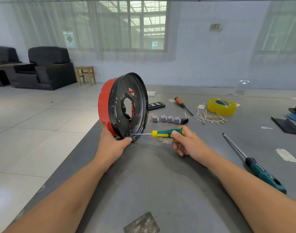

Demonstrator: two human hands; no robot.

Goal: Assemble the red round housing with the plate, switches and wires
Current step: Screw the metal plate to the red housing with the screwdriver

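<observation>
Standing on edge at the near left part of the grey table [160,190], the red round housing [104,105] is tilted slightly, with the black plate [135,105] seated over its open face and turned toward our right. We note that the left hand [113,143] grips the assembly at its lowest point, the thumb curled up against the plate's bottom rim and the remaining fingers hidden behind the red body. The right hand [186,142] holds the yellow-and-green screwdriver [167,133], thumb and forefinger pinched round its handle and the other fingers curled beneath; the shaft lies roughly level and its tip meets the plate near the lower rim, just above the left thumb. Whether a screw sits at the tip we cannot tell. Beyond the assembly, a row of four grey switches [165,118] lies on the table with a small black connector [184,121] at its right end. Just to the right of these we record a loose scatter of short wires [209,117] with brass terminals, touching or nearly touching the roll of yellow tape [222,106] behind them. A wooden-handled screwdriver [183,105] lies between the switches and the tape, and a dark bit case [156,105] rests just behind the plate's right edge. A long teal-handled screwdriver [255,165] lies well apart, along the right forearm. Dark armchairs [46,68] and a wooden stool [86,74] stand on the tiled floor beyond.
</observation>
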